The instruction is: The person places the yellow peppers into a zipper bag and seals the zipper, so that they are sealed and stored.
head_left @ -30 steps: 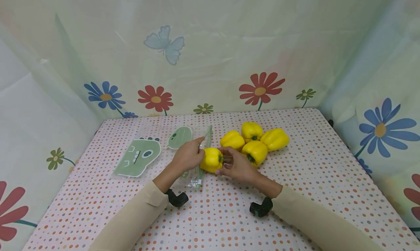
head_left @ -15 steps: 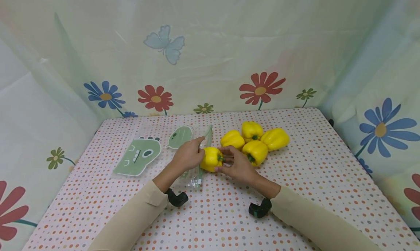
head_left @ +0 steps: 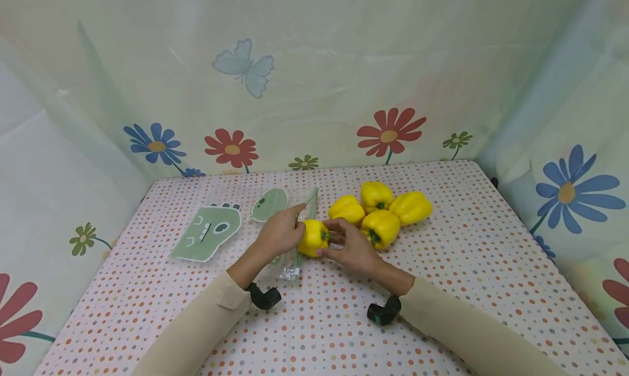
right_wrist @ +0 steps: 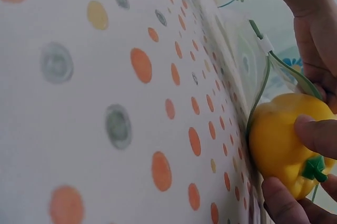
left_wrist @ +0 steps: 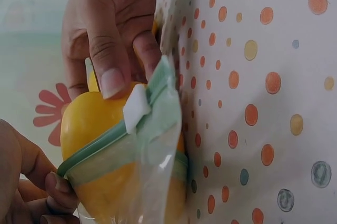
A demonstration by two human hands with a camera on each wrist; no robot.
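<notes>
A yellow bell pepper point(head_left: 310, 239) lies sideways in the mouth of a clear zip bag point(head_left: 290, 268), stem end facing right. My left hand point(head_left: 280, 231) pinches the bag's green zip edge, plain in the left wrist view, where the zip edge point(left_wrist: 100, 145) crosses the pepper and a white slider point(left_wrist: 137, 109) sits on it. My right hand point(head_left: 356, 249) holds the pepper by its stem end. The right wrist view shows the thumb point(right_wrist: 316, 134) on top of the pepper, fingers below, and the green stem point(right_wrist: 314, 168) between them. The bag's far side is partly behind my left hand.
Several more yellow bell peppers point(head_left: 380, 228) are grouped just beyond my right hand. Left of my left hand lies a green pouch with a monster face point(head_left: 208, 237). A polka-dot cloth point(head_left: 314, 332) covers the table, and a flowered curtain point(head_left: 319, 81) hangs behind it.
My right hand has shifted slightly left with the pepper, pressing it a little further toward the bag. The left hand stays nearly still on the bag's edge.
</notes>
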